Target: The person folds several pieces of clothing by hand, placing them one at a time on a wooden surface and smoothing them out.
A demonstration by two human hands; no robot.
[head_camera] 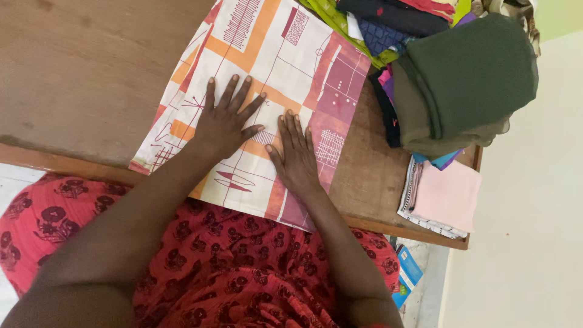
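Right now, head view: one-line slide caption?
Both hands, left and right, press flat on a patterned cloth on a wooden table, beside stacked folded clothes.

A worn brown wooden table [79,73] fills most of the view, its surface scuffed and its near edge [401,231] trimmed with a lighter strip of wood. To the right, a plain cream wall or floor surface [528,255] runs from near to far. A patch of pale green wall [559,15] shows at the far right corner. At the near left, a sliver of whitish floor [12,176] appears below the table edge. The light is soft and even, with no hard shadows.
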